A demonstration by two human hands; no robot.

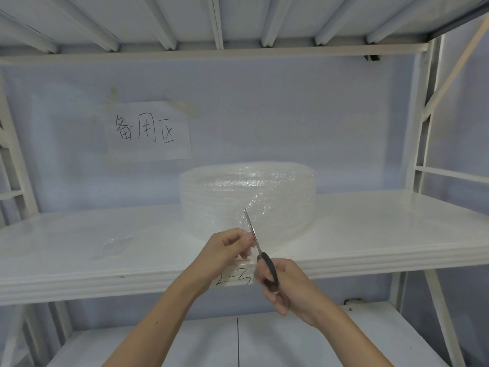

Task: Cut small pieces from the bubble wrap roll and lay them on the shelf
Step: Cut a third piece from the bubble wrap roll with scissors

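A wide roll of clear bubble wrap point(277, 192) lies flat on the white shelf point(383, 229), near its middle. A loose end of the wrap hangs toward me at the shelf's front. My left hand point(227, 250) pinches that loose end between thumb and fingers. My right hand point(288, 287) grips black-handled scissors point(254, 234), whose blades are nearly together and point up through the wrap just right of my left fingers. A small cut piece of bubble wrap point(113, 246) lies on the shelf to the left.
A paper sign with handwritten characters point(149, 131) is stuck on the back wall. A small label point(234, 278) marks the shelf's front edge below my hands. Another shelf point(185, 22) runs overhead, a lower one point(211, 345) lies beneath, and white uprights point(420, 144) stand at the right.
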